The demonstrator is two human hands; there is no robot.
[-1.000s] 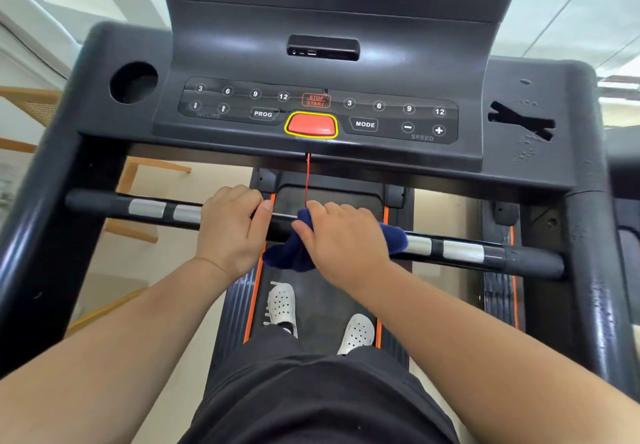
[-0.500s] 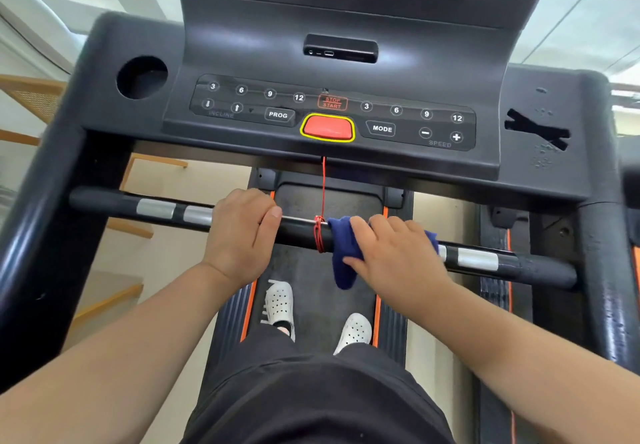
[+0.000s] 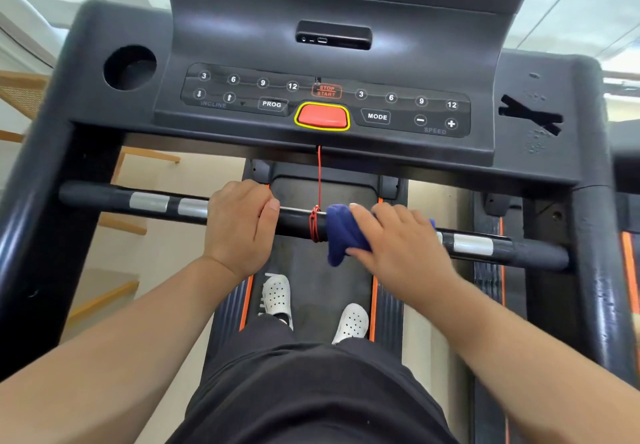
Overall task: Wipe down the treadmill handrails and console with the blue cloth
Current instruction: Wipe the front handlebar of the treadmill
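Wiping the crossbar (image 3: 485, 247) below the console (image 3: 329, 62).
Printed on the console, left to right: 3, 6, 9, 12, INCLINE, PROG, STOP START above a red button (image 3: 322, 116), then 3, 6, 9, 12, MODE, SPEED with minus and plus. Left hand (image 3: 239, 227) knuckles-up, fingers curled together around the bar just left of a knotted red cord (image 3: 316, 225). Right hand (image 3: 398, 246) palm-down over the bar, fingers (image 3: 360, 215) together and clamped on the blue cloth (image 3: 341, 232), bunched on the bar right of the cord, one end hanging below the thumb.
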